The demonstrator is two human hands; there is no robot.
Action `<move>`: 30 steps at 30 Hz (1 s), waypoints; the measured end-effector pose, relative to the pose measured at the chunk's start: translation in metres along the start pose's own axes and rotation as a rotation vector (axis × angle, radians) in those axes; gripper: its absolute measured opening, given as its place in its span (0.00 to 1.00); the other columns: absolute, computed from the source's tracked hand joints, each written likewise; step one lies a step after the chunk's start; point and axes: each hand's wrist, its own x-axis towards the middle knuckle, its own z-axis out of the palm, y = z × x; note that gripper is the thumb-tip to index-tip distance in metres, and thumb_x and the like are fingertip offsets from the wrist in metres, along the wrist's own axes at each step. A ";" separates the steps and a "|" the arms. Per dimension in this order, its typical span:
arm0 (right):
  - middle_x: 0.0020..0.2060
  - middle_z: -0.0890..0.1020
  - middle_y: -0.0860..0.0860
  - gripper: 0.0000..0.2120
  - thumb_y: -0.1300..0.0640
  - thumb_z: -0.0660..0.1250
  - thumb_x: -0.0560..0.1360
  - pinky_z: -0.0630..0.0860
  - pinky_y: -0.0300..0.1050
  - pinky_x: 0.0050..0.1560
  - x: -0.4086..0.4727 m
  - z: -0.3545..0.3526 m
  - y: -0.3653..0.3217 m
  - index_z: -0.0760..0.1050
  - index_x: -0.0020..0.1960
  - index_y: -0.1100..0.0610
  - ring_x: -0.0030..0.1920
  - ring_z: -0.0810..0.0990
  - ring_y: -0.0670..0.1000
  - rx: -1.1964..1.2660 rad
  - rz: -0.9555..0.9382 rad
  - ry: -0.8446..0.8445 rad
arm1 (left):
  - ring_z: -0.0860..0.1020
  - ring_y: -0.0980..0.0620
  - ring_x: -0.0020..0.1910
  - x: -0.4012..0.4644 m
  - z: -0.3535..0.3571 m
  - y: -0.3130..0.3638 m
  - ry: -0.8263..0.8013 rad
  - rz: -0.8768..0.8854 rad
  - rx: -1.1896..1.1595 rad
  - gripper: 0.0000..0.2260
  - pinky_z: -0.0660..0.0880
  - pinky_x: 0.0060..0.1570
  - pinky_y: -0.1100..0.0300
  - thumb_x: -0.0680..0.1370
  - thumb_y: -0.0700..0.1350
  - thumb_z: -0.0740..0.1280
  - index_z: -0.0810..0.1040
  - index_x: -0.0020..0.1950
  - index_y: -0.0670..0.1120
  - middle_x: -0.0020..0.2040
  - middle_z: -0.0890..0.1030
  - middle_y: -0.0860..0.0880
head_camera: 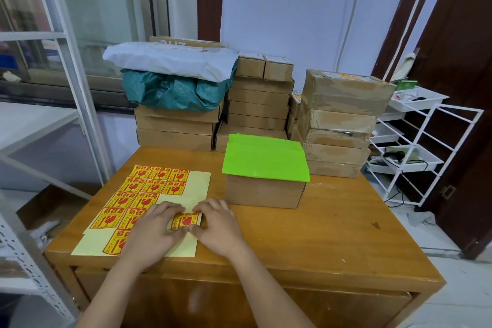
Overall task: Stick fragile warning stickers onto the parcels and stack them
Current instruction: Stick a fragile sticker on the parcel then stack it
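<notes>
Yellow and red, the sticker (pixel 186 220) at the lower centre of the frame is the thing both hands work on. It is lifted at its upper edge from the pale backing sheet (pixel 186 189), which lies flat on the wooden bench (pixel 332 234). The left hand (pixel 157 231) comes in from the lower left, palm down, and its fingertips pinch the left side of the sticker; part of the hand also seems to rest on the sheet, I think to keep the paper from rising with the sticker. The right hand (pixel 215 226) comes from the lower right, also palm down, fingers curled, and its grip is on the right side of the same sticker, thumb below and fingers above. Both forearms are low and close together, so the peeling is done with small finger movements.

To the left of the hands, other stickers (pixel 149 186) are on the sheet in rows, while the right part of the sheet is bare.

Just behind the hands, in the middle of the frame, a brown box (pixel 263 192) with a bright green top stands alone near the sheet, probably put there as the parcel to receive this sticker; no sticker shows on it yet.

Further back, at the far edge, stand piles of cardboard boxes (pixel 258 104), and at the upper left a grey bag (pixel 170 58) over a dark green one.
</notes>
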 end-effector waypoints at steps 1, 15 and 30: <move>0.64 0.71 0.48 0.19 0.50 0.63 0.77 0.63 0.47 0.64 0.000 0.000 0.000 0.71 0.66 0.54 0.66 0.64 0.50 0.005 -0.001 0.001 | 0.65 0.60 0.62 0.000 0.001 0.000 0.006 0.000 -0.005 0.19 0.64 0.57 0.63 0.78 0.54 0.64 0.72 0.68 0.53 0.64 0.71 0.58; 0.67 0.71 0.48 0.20 0.52 0.62 0.79 0.62 0.44 0.66 0.000 0.001 0.002 0.70 0.69 0.56 0.66 0.65 0.50 0.039 0.004 0.041 | 0.65 0.62 0.58 0.002 0.004 -0.005 0.040 -0.011 -0.056 0.16 0.66 0.51 0.63 0.78 0.55 0.64 0.75 0.64 0.54 0.61 0.74 0.58; 0.61 0.76 0.49 0.11 0.56 0.63 0.77 0.65 0.44 0.62 0.000 0.000 0.002 0.76 0.58 0.55 0.62 0.68 0.51 0.107 0.002 0.081 | 0.68 0.59 0.59 -0.001 0.004 -0.002 0.080 -0.011 -0.069 0.11 0.67 0.51 0.63 0.79 0.51 0.64 0.77 0.60 0.53 0.61 0.76 0.57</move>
